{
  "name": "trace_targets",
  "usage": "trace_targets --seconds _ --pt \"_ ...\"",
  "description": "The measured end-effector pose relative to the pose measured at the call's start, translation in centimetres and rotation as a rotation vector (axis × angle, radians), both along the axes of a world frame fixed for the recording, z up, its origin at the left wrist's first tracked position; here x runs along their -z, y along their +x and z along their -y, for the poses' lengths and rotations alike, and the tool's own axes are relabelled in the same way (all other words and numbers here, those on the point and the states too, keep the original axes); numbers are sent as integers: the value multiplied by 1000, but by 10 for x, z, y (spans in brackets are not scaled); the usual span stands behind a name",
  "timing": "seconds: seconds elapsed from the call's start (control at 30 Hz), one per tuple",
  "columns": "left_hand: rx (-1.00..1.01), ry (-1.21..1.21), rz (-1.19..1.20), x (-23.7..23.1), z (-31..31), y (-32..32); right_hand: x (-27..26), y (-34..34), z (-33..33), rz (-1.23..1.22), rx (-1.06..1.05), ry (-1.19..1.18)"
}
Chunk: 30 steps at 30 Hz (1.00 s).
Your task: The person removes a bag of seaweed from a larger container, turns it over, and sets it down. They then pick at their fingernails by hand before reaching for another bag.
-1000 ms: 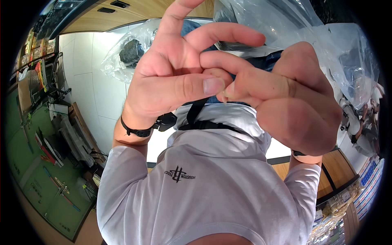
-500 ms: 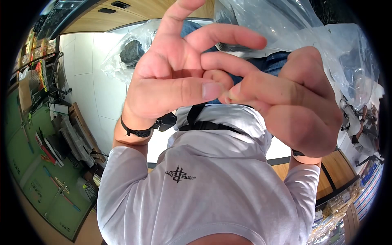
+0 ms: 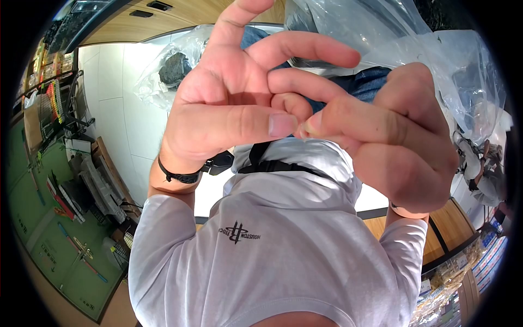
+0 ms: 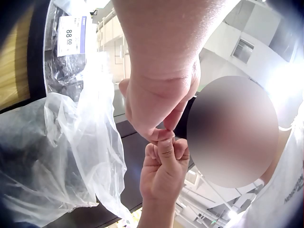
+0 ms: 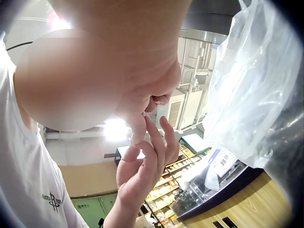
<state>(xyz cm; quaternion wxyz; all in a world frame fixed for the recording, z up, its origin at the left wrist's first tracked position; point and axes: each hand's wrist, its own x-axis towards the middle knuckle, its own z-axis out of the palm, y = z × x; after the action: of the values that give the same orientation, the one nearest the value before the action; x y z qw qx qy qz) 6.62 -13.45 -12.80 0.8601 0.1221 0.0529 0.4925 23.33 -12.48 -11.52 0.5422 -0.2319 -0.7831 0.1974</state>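
Note:
In the head view my left hand (image 3: 231,98) has its palm showing, thumb laid towards a curled finger and other fingers spread. My right hand (image 3: 400,136) is curled, its thumb and finger tips meeting those of the left at mid-chest height. Whether a tiny thing lies between the tips, I cannot tell. From the left wrist view, the left hand (image 4: 159,102) comes down from the top onto the tips of the right hand (image 4: 164,173). The right wrist view has the right hand (image 5: 145,90) above and the left hand (image 5: 142,168) below, touching.
Clear plastic bags (image 3: 463,71) lie beyond the hands, and another bag holding something dark (image 3: 174,71) is at the left on the white floor. Wooden drawers (image 3: 185,19) stand ahead. A price label (image 5: 223,162) shows near stocked shelves in the right wrist view.
My right hand has shifted slightly right and down in the head view, its knuckles a little farther from the left palm. The left hand has barely moved.

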Motion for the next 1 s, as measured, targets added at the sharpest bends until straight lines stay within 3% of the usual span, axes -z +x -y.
trace_targets --seconds 0.07,0.17,0.33,0.57,0.63,0.83,1.0 --pt "22 36 -44 -2 -2 -1 -1 4 -2 3 -47 24" --pt "8 18 84 -1 -2 0 -4 11 -4 117 -80 47" --pt "81 188 -174 -1 -6 -8 -1 13 -5 107 -72 48" --pt "71 161 -158 -2 -6 -5 -5 20 -9 217 -154 71" --pt "98 221 -136 2 -9 -6 6 10 -8 17 -136 75" --pt "117 247 -139 4 -11 -8 -2 3 4 5 -57 -49" --pt "117 241 -151 3 -11 -8 -1 5 5 71 30 -10"
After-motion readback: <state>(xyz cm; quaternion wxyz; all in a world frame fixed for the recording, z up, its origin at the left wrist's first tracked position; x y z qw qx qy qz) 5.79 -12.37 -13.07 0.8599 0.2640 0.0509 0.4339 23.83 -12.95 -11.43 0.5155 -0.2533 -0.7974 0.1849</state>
